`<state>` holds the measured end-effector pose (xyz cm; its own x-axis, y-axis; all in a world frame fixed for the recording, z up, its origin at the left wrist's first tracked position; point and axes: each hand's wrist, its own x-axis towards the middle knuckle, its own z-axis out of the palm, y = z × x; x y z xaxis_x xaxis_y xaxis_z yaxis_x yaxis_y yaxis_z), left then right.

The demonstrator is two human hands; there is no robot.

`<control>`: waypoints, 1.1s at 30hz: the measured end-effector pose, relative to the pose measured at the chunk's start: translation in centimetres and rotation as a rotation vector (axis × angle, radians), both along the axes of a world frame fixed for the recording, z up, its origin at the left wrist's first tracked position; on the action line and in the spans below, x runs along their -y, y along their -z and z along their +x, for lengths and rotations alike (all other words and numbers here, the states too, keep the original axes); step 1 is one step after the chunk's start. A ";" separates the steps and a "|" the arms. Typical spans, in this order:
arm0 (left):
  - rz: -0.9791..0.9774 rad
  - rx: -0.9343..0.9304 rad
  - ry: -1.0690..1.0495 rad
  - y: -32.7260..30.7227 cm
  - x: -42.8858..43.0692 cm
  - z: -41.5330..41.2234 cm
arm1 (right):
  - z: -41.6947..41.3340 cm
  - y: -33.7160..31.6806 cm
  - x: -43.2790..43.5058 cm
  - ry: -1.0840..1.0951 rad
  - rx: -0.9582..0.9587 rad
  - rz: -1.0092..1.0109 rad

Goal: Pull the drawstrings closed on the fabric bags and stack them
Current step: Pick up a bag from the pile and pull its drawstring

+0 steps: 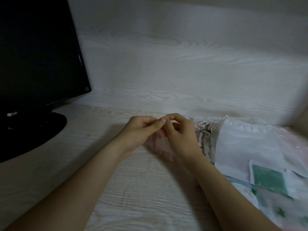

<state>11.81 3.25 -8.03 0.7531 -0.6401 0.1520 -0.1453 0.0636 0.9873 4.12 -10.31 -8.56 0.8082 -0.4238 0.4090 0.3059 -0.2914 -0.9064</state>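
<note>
A small sheer pink bag (160, 145) lies on the pale wooden desk (143, 189) between my hands. My left hand (141, 129) and my right hand (180, 132) meet above its top, fingertips pinched together on its thin white drawstring (164, 116). To the right lies a loose pile of fabric bags: a white sheer bag (246, 144) on top, a patterned pink one (204, 144) beneath it, and white drawstrings (208, 125) tangled at their mouths. The image is blurred, so the string between my fingers is hard to make out.
A black monitor (38, 52) on a round stand (33, 130) fills the left side. A pale wood-grain wall panel (183, 64) rises behind the desk. A white bag with a green square patch (268, 177) and a floral cloth (275, 209) lie at the lower right.
</note>
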 end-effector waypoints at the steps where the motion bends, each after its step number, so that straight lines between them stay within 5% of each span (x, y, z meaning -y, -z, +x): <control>1: 0.009 0.019 -0.016 0.0 -0.1 0.1 | 0.1 0.0 0.1 0.018 -0.004 0.027; 5: -0.015 0.050 -0.133 0.1 -0.2 0.8 | 0.3 0.1 0.9 0.190 -0.036 0.001; 13: -0.081 0.137 -0.275 -0.3 -0.3 0.6 | -0.5 -0.3 0.1 0.239 -0.075 -0.609; 21: -0.082 -0.092 -0.123 -1.3 -0.7 0.6 | -0.5 0.5 1.2 0.392 -0.054 -1.069; 27: 0.142 -0.024 -0.171 -1.2 -1.2 1.1 | -0.4 0.5 1.5 0.294 -0.147 -0.912; 33: 0.236 0.052 -0.120 -1.3 -1.4 0.5 | -1.0 -0.4 1.2 0.162 -0.167 -0.358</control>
